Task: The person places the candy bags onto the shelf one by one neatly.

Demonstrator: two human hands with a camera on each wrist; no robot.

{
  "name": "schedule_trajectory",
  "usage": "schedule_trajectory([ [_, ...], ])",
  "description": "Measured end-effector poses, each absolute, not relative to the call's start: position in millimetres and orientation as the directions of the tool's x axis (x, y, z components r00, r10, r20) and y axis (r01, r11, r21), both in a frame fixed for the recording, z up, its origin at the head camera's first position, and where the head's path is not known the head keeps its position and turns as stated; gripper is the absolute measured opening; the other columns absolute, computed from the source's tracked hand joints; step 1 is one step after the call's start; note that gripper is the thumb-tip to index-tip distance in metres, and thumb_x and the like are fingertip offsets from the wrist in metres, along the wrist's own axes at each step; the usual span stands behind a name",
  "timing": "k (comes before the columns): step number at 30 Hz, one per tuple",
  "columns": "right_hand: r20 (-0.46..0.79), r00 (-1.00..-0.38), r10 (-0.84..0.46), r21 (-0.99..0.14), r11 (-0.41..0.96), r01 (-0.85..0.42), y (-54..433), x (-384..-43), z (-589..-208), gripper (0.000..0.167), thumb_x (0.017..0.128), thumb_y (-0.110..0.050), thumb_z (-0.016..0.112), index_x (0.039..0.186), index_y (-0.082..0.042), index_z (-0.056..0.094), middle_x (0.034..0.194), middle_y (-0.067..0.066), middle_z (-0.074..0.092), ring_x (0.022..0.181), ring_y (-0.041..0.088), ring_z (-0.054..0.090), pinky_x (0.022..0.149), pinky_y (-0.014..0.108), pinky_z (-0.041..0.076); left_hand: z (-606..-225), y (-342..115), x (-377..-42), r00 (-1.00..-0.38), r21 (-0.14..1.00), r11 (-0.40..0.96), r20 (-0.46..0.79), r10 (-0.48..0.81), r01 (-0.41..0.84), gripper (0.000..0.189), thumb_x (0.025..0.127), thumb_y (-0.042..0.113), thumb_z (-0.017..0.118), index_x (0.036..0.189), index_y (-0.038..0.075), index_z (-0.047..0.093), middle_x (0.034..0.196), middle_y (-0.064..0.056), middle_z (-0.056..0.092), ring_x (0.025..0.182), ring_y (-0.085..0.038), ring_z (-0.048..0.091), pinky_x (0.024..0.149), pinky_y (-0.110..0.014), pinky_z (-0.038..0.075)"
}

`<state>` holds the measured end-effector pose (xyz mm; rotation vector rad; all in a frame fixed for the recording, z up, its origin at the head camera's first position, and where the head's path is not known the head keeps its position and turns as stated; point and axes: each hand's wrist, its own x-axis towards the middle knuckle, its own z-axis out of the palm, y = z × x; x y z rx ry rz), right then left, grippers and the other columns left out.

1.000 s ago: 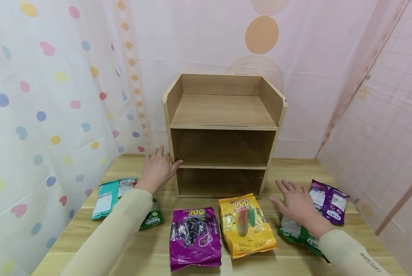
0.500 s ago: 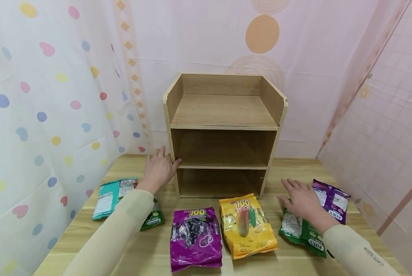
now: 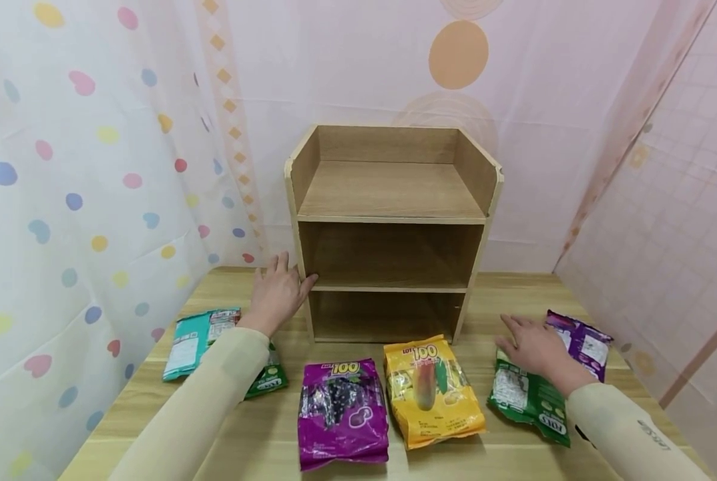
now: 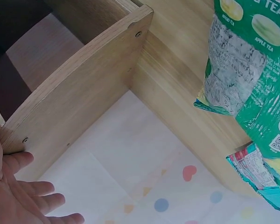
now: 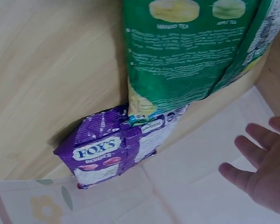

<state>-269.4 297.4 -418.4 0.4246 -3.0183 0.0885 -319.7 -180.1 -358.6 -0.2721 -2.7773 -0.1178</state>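
Note:
My left hand (image 3: 277, 294) rests against the left front edge of a wooden shelf unit (image 3: 391, 190), thumb on the inner side and the other fingers stretched out along the outer side. In the left wrist view its fingers (image 4: 39, 189) are extended beside the side panel. My right hand (image 3: 535, 346), fingers spread and holding nothing, is over a green Fox's bag (image 3: 535, 401) and close to a purple Fox's bag (image 3: 589, 344). In the right wrist view the green bag overlaps the purple one.
Purple grape (image 3: 343, 417) and yellow mango (image 3: 433, 401) candy bags lie in front of the shelf. On the left are a teal bag (image 3: 187, 344) and another green bag (image 3: 270, 377), partly hidden by my left arm. Patterned curtains (image 3: 124, 133) enclose the wooden table (image 3: 503, 294).
My right hand has drifted to the right, uncovering more of the green bag. The left hand stays at the shelf's edge, and the bags lie as before.

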Motion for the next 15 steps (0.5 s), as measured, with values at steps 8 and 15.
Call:
schedule_trajectory([
  [8, -0.130, -0.968, -0.213, -0.082, 0.976, -0.204, 307, -274, -432, 0.058, 0.098, -0.026, 0.059, 0.142, 0.009, 0.044, 0.131, 0.034, 0.054, 0.117, 0.052, 0.053, 0.095, 0.068, 0.038, -359, -179, -319, -0.931, 0.045, 0.981, 0.324, 0.166, 0.190, 0.064, 0.105, 0.048, 0.038, 0.127, -0.008, 0.062, 0.151, -0.029, 0.034, 0.141, -0.044, 0.029, 0.108, -0.068, 0.024],
  [15, -0.160, -0.968, -0.194, -0.083, 0.980, -0.183, 307, -277, -446, 0.054, 0.100, -0.027, 0.057, 0.139, 0.009, 0.048, 0.128, 0.032, 0.058, 0.116, 0.051, 0.054, 0.095, 0.071, 0.035, -358, -180, -320, -0.930, 0.036, 0.981, 0.328, 0.166, 0.188, 0.064, 0.105, 0.048, 0.038, 0.127, -0.008, 0.062, 0.151, -0.029, 0.034, 0.141, -0.043, 0.029, 0.108, -0.068, 0.025],
])
